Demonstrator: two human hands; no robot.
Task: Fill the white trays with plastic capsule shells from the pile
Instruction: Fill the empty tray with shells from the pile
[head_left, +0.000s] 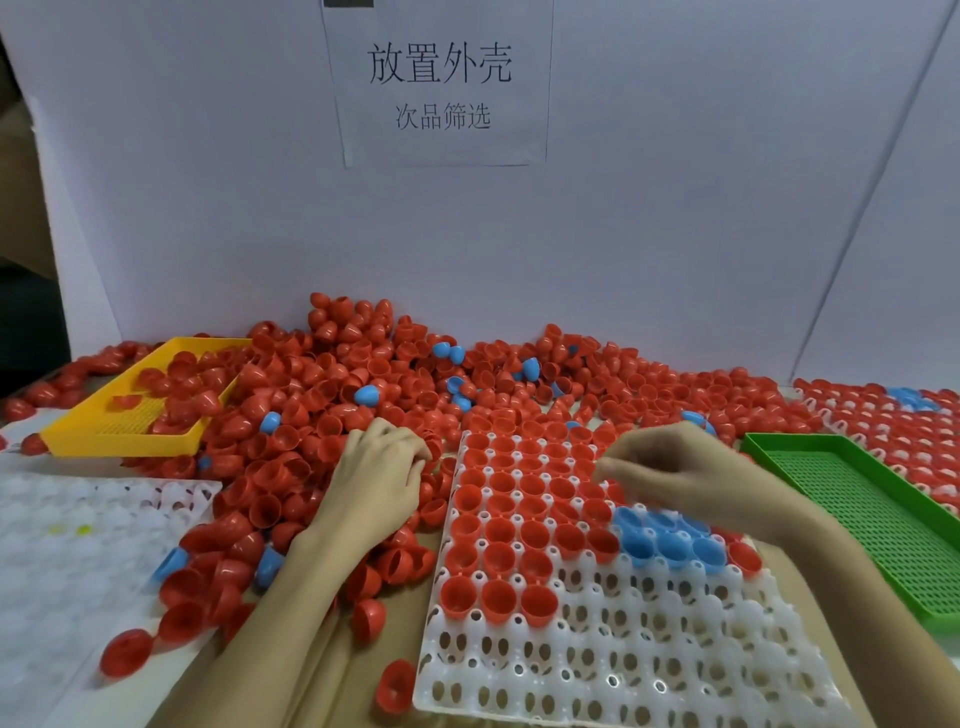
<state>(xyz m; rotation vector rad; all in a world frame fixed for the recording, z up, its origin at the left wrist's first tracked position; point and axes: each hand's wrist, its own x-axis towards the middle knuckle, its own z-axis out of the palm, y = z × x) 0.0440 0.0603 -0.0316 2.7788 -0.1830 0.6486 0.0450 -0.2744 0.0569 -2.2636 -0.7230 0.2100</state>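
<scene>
A white tray with round pockets lies in front of me. Its far rows hold red shells, and a patch of blue shells sits at its right. The near rows are bare. The pile of red shells, with a few blue ones, spreads along the back wall. My left hand lies on the pile beside the tray's left edge, fingers curled down around red shells. My right hand hovers over the tray's filled rows, fingers loosely bent and pointing left. I see no shell in it.
A yellow mesh tray with some red shells stands at the back left. A green mesh tray lies to the right. Another white tray lies at the left, and a filled one at the far right. Loose shells dot the near table.
</scene>
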